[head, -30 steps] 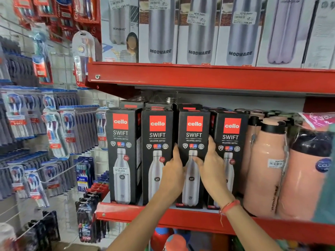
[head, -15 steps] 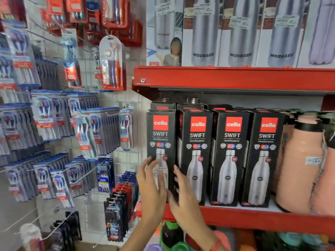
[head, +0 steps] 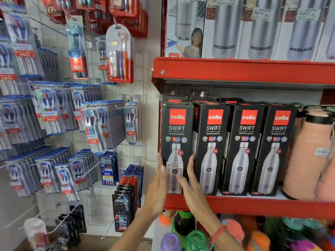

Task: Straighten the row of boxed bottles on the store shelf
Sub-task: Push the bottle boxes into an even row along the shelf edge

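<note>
Four black boxed bottles stand in a row on the red shelf [head: 253, 205]. The leftmost box [head: 176, 131] faces front; the second box [head: 213, 142], third box [head: 245, 142] and fourth box [head: 277, 142] angle slightly left. My left hand [head: 157, 187] lies flat against the leftmost box's lower left side. My right hand [head: 192, 189] presses its lower right edge, thumb on the front. The box is clasped between both hands. More boxes stand behind the row, mostly hidden.
Peach flasks [head: 308, 156] stand right of the row, touching the fourth box. Grey bottle boxes [head: 261, 28] fill the shelf above. Toothbrush packs [head: 54, 115] hang on a wire grid to the left. Coloured bottles [head: 195, 238] sit on the shelf below.
My hands moved left along the row, from the third box to the leftmost box, and now clasp its sides. The view shifted left with them.
</note>
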{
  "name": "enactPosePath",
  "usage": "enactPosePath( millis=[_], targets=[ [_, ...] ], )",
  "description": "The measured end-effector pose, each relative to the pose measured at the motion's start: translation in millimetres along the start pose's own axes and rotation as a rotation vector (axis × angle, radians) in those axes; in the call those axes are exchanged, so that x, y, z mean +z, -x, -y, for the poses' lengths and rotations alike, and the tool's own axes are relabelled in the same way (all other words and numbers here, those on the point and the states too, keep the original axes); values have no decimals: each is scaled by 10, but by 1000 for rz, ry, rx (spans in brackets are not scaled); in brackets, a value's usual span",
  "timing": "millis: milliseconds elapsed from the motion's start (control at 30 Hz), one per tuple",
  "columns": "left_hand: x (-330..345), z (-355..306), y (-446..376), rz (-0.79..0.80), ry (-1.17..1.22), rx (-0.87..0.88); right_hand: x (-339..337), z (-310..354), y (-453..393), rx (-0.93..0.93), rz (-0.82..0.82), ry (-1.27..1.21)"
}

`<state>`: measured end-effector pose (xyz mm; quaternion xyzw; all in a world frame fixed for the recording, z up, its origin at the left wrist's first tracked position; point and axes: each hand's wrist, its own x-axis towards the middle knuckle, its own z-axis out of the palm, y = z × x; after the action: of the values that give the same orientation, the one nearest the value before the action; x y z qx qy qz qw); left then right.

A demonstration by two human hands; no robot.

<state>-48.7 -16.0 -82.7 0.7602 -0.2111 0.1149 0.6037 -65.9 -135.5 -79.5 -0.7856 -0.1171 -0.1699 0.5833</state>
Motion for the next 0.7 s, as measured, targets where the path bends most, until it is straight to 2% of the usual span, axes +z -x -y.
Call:
enactPosePath(
  millis=[200, 233, 333, 367, 400, 467, 533, 600, 700],
  targets=[
    [-16, -104, 9, 24, 22, -14, -72, 12, -1, 0, -13, 23],
    [22, -97, 25, -34, 8, 0, -104, -6, 17, -15, -86, 30],
    [189, -92, 118, -434, -138, 134, -282, -86, 99, -126, -494, 84],
    [257, -111, 138, -493, -144, 187, -368, -118, 95, -134, -585, 102],
    [335, -142, 144, -478, -126, 206, -458, -153, 80, -112, -620, 135],
    [504, -203, 143, -280, -74, 147, -610, -244, 43, 3, -550, 238],
    [708, -233, 142, -118, -83, 75, -711, -326, 50, 81, -397, 270],
    [877, -254, 157, -83, -113, 34, -720, -361, 87, 86, -279, 253],
    [1020, -285, 154, -126, -121, -50, -763, -369, 112, 97, -237, 247]
  ],
)
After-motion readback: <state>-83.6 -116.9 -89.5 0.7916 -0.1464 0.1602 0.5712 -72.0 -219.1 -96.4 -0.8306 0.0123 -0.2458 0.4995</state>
